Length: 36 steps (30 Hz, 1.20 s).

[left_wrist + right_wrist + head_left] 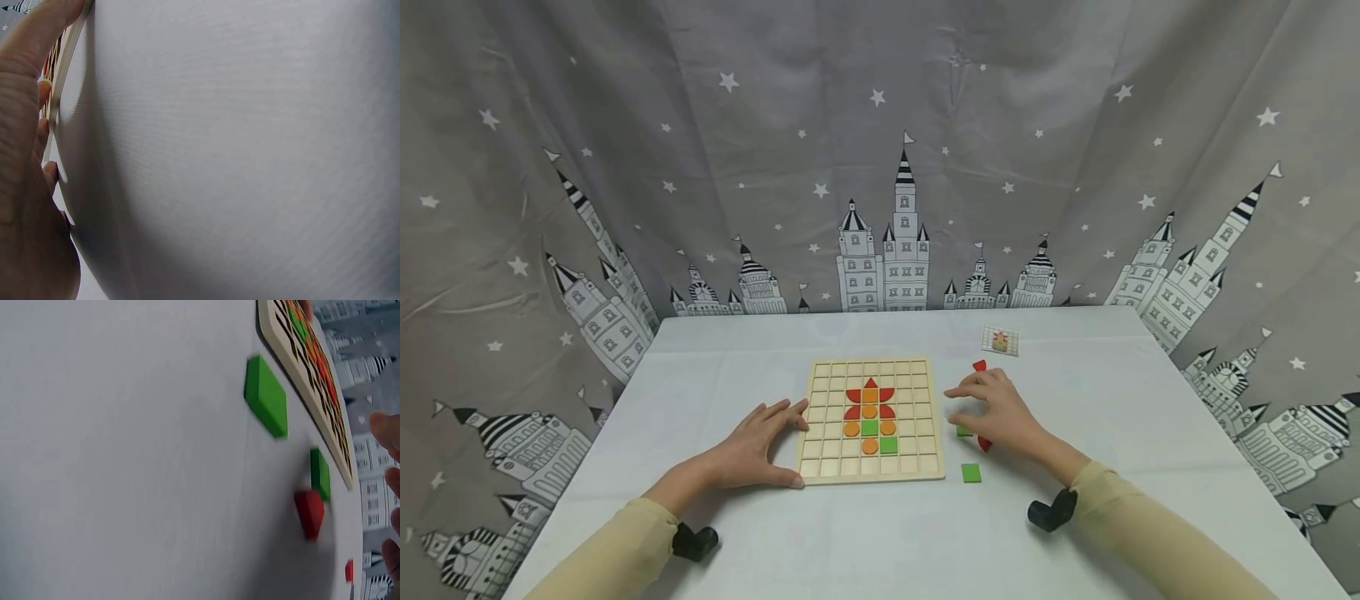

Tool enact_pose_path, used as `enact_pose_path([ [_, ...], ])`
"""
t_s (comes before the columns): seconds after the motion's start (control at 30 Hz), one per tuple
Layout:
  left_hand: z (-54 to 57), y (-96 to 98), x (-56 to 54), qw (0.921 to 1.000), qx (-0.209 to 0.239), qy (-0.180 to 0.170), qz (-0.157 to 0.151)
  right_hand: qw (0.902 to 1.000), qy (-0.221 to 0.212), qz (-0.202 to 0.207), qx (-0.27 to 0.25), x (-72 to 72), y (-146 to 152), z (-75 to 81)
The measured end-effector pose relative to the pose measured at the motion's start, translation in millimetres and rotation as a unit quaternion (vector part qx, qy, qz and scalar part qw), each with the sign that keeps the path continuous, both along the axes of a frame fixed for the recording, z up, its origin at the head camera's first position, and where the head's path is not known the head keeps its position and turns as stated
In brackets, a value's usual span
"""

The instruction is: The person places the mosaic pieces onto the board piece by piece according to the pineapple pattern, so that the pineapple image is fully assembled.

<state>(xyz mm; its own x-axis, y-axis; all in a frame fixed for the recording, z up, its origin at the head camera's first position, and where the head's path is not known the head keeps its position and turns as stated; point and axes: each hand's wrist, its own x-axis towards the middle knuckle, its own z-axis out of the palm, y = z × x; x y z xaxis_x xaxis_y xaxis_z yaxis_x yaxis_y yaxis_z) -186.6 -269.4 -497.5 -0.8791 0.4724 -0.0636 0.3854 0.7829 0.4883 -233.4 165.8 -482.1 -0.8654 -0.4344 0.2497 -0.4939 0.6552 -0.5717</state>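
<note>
My left hand (pixel 758 446) rests against the left side of a wooden grid board (pixel 823 467), thumb at the near corner and fingertips on the edge. Set in the board's cells are red petal-shaped pieces (pixel 886 394), a red triangle (pixel 870 383), an orange square (pixel 870 396), several orange discs (pixel 851 428) and two green squares (pixel 888 445). Right of the board, my right hand (pixel 1000 408) hovers over loose pieces, thumb and fingers apart with nothing between them. Partly under it lie a green square (pixel 320 475) and a red piece (pixel 309 512).
Another green square (pixel 972 473) lies near the board's right corner, and a red piece (pixel 980 365) lies beyond my right hand. Farther back is a small card (pixel 1000 341) with a printed grid picture. A grey castle-print curtain (pixel 880 167) hangs behind the white table (pixel 737 342).
</note>
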Motion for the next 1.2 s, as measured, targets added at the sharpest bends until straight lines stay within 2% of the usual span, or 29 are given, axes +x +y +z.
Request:
enact_pose_path([
  [0.1, 0.6, -0.1, 0.3, 1.0, 0.001, 0.002, -0.001, 0.9999, -0.012, -0.01, 0.002, -3.0, 13.6, -2.4],
  [0.33, 0.7, -0.1, 0.0, 1.0, -0.001, 0.003, -0.001, 0.9983, -0.025, -0.019, 0.048, -3.6, 29.0, -13.0],
  [0.7, 1.1, -0.1, 0.6, 1.0, -0.001, 0.004, -0.002, 0.997, -0.029, -0.035, 0.063, 4.1, 25.7, -24.5],
  [1.2, 1.3, 1.4, 0.7, 1.0, 0.003, 0.002, -0.003, 0.9964, -0.027, -0.06, 0.055, 1.3, 22.5, -23.0],
])
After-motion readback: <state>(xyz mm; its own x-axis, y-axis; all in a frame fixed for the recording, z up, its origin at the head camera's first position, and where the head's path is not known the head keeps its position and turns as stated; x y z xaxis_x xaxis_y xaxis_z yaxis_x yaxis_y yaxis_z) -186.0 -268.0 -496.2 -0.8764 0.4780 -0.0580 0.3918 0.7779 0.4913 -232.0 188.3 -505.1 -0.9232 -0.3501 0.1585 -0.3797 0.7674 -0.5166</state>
